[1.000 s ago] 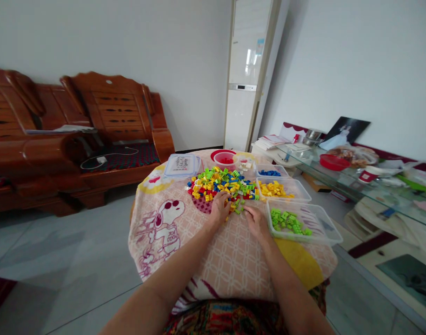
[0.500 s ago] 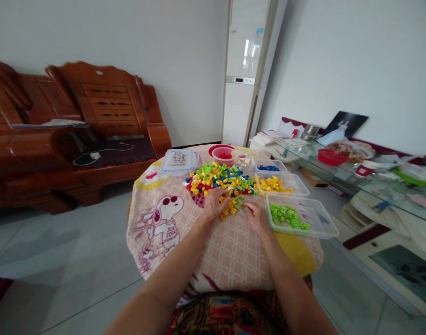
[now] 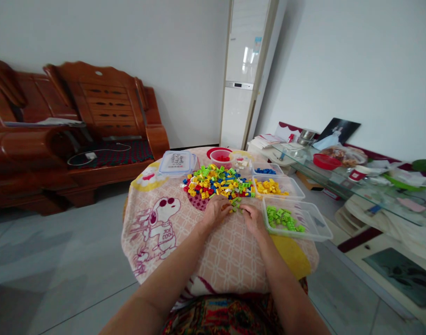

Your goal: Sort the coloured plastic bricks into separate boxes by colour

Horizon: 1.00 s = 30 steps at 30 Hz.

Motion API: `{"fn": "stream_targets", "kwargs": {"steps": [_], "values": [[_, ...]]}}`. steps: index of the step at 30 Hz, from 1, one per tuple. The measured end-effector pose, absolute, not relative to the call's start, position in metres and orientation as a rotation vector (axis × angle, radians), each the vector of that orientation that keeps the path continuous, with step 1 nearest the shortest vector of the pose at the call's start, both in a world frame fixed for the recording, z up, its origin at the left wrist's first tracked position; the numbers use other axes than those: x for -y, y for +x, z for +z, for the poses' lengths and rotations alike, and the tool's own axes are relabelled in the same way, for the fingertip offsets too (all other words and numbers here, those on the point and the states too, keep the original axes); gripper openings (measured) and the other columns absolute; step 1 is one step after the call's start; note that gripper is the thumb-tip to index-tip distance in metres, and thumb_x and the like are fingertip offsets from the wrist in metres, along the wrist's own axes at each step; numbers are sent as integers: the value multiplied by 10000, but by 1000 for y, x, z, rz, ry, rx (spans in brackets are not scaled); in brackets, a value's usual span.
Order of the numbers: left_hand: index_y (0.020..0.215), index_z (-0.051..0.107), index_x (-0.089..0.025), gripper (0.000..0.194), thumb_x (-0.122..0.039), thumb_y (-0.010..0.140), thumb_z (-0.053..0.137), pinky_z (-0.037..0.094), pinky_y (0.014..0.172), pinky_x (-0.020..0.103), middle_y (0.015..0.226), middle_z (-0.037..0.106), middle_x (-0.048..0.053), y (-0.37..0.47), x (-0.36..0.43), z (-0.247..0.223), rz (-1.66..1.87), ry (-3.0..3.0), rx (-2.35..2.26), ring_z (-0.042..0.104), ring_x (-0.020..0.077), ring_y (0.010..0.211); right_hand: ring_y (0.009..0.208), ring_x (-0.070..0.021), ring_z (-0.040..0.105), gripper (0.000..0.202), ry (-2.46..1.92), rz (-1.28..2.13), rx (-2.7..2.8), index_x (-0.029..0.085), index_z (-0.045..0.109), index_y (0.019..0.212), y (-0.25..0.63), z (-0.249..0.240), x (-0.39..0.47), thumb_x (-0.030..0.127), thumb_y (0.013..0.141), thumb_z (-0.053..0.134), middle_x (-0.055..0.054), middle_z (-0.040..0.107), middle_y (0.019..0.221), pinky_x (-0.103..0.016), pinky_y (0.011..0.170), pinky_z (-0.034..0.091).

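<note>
A mixed pile of toy bricks (image 3: 220,180) in yellow, green, blue, red and white lies on the cloth-covered table. At its near edge my left hand (image 3: 216,212) is curled over a few yellow bricks, which its fingers partly hide. My right hand (image 3: 254,219) has thumb and fingers pinched together just right of some loose green bricks (image 3: 236,203); whatever is between the fingertips is too small to make out. To the right, a clear plastic box (image 3: 317,223) holds green bricks (image 3: 283,218), beside my right hand.
Behind it stand boxes with yellow bricks (image 3: 271,187) and blue bricks (image 3: 265,171). A round tub (image 3: 221,156) with red pieces and some white bricks (image 3: 241,164) sit at the back. Stacked lids (image 3: 177,163) lie back left. A glass-topped stand (image 3: 342,179) is at right.
My left hand has drawn back slightly and closed over yellow bricks that lay uncovered before it. My right hand's fingertips have come a little closer together. The view has shifted slightly.
</note>
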<state>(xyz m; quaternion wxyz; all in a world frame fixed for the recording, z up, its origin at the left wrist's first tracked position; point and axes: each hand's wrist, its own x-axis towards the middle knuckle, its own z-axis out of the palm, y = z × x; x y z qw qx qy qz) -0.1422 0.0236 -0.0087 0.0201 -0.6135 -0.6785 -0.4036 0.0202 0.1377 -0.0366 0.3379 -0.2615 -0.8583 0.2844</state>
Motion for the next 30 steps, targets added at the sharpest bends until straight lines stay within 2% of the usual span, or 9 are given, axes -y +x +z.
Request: {"fn": "stream_targets", "kwargs": {"steps": [7, 17, 24, 28, 30], "values": [[968, 750, -213, 215, -253, 762, 704, 463, 969, 363, 1101, 700, 84, -144, -19, -7, -1196, -2183, 2010, 603, 229, 1071, 1018, -208, 658, 326, -668, 761, 2242, 220, 747, 994, 21, -34, -137, 162, 820, 478, -58, 741, 1045, -372, 957, 494], [879, 699, -194, 122, -284, 798, 692, 482, 941, 353, 1006, 707, 70, -151, -22, -12, -1346, -1953, 2035, 623, 210, 1011, 952, -206, 669, 301, -633, 763, 2194, 227, 752, 942, 19, -41, -141, 168, 815, 486, -53, 749, 980, -348, 893, 514], [940, 701, -167, 157, -215, 797, 659, 526, 745, 254, 913, 716, 40, -136, -56, 0, -1710, -1548, 2187, 639, 127, 742, 952, -219, 674, 288, -606, 801, 2166, 210, 747, 923, 17, -42, -143, 167, 803, 488, -73, 749, 981, -359, 892, 514], [914, 718, -143, 157, -179, 769, 673, 539, 714, 253, 837, 725, 43, -118, -109, 22, -1963, -1589, 2222, 653, 130, 717, 931, -226, 680, 272, -584, 846, 2129, 205, 739, 883, 17, -45, -145, 174, 799, 482, -70, 749, 948, -364, 887, 521], [988, 720, -144, 220, -180, 779, 658, 551, 755, 274, 878, 735, 57, -109, -131, 32, -2067, -1699, 2143, 669, 146, 770, 921, -229, 684, 260, -573, 850, 2107, 196, 736, 879, 17, -46, -146, 184, 800, 489, -75, 749, 939, -363, 886, 524]]}}
